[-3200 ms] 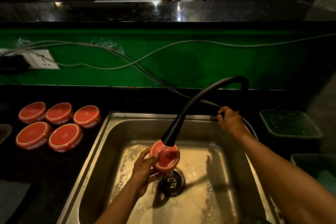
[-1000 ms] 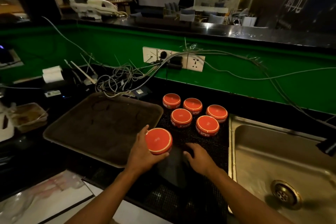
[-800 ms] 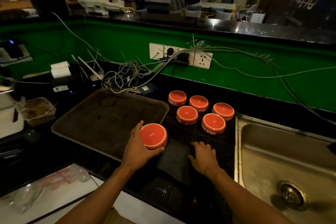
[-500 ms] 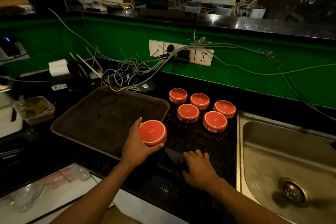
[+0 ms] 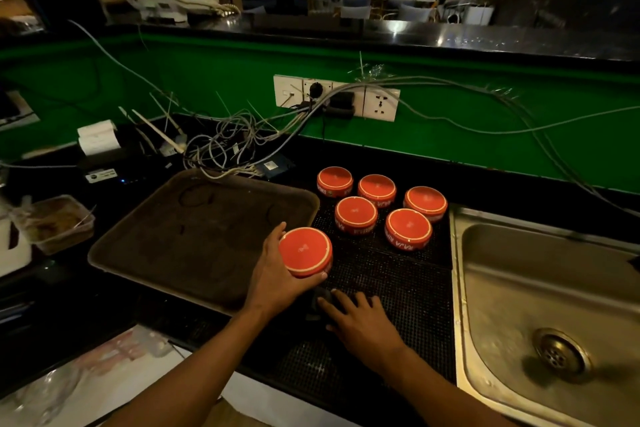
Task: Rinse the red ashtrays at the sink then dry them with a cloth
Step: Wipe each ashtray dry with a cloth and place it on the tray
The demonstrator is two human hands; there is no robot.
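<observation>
My left hand [image 5: 277, 279] grips a red ashtray [image 5: 305, 251] upside down, just above the black mesh mat beside the brown tray. My right hand [image 5: 360, 321] lies on the mat below it, its fingers gathering a dark cloth [image 5: 320, 300] that is mostly hidden under them. Several more red ashtrays [image 5: 379, 206] stand upside down in a cluster on the mat, between the tray and the steel sink [image 5: 491, 274].
A large brown tray [image 5: 194, 236] sits left of the mat. Tangled cables [image 5: 228, 146] and a wall socket strip [image 5: 336, 99] lie behind it. A plastic container [image 5: 52, 222] stands at far left. The sink drain [image 5: 557, 355] is at lower right.
I turned from the sink, where my left hand rinsed the ashtray under the tap, to the counter. Over the last second my right hand bunched the dark cloth under its fingers.
</observation>
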